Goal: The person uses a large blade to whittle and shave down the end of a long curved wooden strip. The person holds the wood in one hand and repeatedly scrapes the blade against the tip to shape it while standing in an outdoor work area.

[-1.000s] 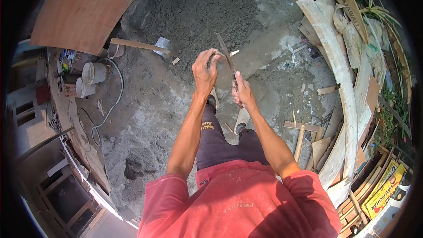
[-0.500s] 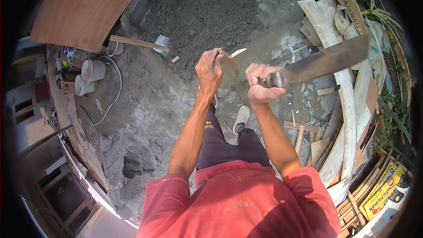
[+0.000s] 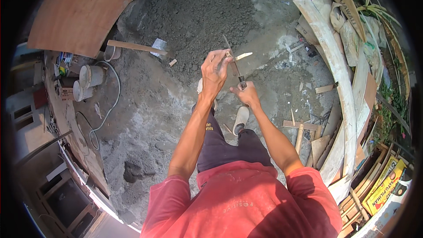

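My left hand [image 3: 213, 71] is raised in front of me, its fingers closed round a small piece of wood [image 3: 243, 55]. A pale, freshly cut sliver-like end of this wood sticks out to the right. My right hand [image 3: 248, 94] is wrapped round the handle of a machete [image 3: 236, 64]. The blade points away from me and is seen nearly edge-on. It crosses the wood just right of my left fingertips; whether it touches or cuts into the wood I cannot tell. Most of the wood is hidden by my left fingers and the blade.
Beyond my hands lies a heap of grey sand or mortar [image 3: 198, 13]. Left are a plywood sheet [image 3: 83, 13], a wooden strip [image 3: 136, 46], buckets [image 3: 91, 75] and a hose [image 3: 115, 99]. Long boards [image 3: 346, 88] and sacks [image 3: 350, 31] line the right.
My right hand has swung the machete from out on the right, blade broadside, inward to the wood, its blade now edge-on. My left hand keeps hold of the wood and has shifted slightly.
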### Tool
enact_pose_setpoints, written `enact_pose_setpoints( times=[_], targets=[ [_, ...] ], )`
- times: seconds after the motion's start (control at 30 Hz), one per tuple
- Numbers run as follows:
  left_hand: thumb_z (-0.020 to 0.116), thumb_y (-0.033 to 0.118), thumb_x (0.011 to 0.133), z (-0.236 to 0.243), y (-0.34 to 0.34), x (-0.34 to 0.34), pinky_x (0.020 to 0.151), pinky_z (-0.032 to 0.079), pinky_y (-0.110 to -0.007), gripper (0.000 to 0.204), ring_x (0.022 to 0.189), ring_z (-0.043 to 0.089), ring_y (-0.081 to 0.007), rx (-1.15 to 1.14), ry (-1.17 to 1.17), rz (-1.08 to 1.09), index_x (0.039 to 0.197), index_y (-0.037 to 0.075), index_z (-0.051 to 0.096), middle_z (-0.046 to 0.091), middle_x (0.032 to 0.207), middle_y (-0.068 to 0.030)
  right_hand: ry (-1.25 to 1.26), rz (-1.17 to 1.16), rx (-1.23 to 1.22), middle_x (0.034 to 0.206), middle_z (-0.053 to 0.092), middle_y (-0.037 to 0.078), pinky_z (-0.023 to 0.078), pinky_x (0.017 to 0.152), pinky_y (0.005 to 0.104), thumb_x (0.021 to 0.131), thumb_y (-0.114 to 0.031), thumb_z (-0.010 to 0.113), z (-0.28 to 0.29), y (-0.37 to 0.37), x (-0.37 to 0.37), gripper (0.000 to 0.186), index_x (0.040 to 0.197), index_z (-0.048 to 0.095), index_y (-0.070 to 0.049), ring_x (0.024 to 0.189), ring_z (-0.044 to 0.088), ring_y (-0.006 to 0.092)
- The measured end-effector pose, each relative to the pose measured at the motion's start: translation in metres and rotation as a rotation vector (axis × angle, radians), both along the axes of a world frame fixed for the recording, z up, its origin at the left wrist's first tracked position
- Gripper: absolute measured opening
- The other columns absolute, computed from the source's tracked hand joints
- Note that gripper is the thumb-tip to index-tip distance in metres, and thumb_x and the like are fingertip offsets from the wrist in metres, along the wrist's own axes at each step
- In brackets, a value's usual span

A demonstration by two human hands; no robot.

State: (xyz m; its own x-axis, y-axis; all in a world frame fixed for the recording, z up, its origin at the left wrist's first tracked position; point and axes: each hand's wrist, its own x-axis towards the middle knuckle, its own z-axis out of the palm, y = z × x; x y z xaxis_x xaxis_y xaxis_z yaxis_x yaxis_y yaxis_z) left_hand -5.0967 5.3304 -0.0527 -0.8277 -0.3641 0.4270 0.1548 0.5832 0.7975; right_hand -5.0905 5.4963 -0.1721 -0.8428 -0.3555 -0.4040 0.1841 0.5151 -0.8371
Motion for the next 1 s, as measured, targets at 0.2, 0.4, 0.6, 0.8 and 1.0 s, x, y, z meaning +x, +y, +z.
enact_pose_setpoints(
  times=[0.2,0.4,0.6,0.8,1.0],
  targets=[
    [0.069,0.003,0.088,0.001,0.036,-0.031,0.075,0.055,-0.035,0.013,0.085,0.071,-0.0257,-0.010,0.047,0.114,0.100,0.000,0.072,0.072,0.095,-0.0140,0.646,-0.011,0.407,0.067,0.064,0.020,0.048,0.060,0.0494,0.075,-0.009,0.068,-0.017,0.040,-0.046,0.009,0.079,0.064,-0.003,0.060,0.062,0.0393],
    [0.068,0.003,0.090,-0.013,-0.010,-0.012,0.076,0.054,-0.034,0.015,0.085,0.070,-0.0255,0.001,0.023,0.143,0.104,-0.001,0.071,0.072,0.097,-0.0138,0.466,-0.012,0.391,0.070,0.064,0.024,0.050,0.065,0.0511,0.086,-0.024,0.069,-0.004,0.116,-0.063,0.026,0.091,0.063,0.001,0.070,0.065,0.0433],
    [0.068,0.005,0.092,-0.012,-0.021,-0.004,0.072,0.053,-0.031,0.016,0.081,0.068,-0.0191,-0.012,-0.024,0.105,0.106,-0.001,0.071,0.072,0.096,-0.0111,0.137,-0.218,-0.119,0.057,0.052,0.010,0.043,0.054,0.0395,0.095,-0.060,0.058,0.031,0.047,0.003,0.063,0.086,0.056,0.002,0.052,0.048,0.0245],
    [0.068,-0.002,0.088,-0.007,-0.021,0.010,0.072,0.053,-0.033,0.019,0.081,0.068,-0.0231,-0.107,0.025,0.157,0.106,0.000,0.072,0.070,0.091,-0.0117,0.528,-0.358,-0.676,0.055,0.051,0.006,0.041,0.046,0.0304,0.103,-0.057,0.040,0.114,-0.032,0.003,0.062,0.082,0.054,0.000,0.047,0.053,0.0146],
    [0.069,0.000,0.089,-0.014,-0.043,-0.008,0.068,0.051,-0.031,0.015,0.075,0.065,-0.0208,-0.090,0.031,0.244,0.104,-0.001,0.071,0.070,0.088,-0.0102,-0.709,-0.424,-0.182,0.053,0.043,0.000,0.037,0.040,0.0284,0.099,-0.064,0.045,-0.036,0.031,0.029,0.062,0.080,0.052,-0.005,0.040,0.041,0.0118]
  ],
)
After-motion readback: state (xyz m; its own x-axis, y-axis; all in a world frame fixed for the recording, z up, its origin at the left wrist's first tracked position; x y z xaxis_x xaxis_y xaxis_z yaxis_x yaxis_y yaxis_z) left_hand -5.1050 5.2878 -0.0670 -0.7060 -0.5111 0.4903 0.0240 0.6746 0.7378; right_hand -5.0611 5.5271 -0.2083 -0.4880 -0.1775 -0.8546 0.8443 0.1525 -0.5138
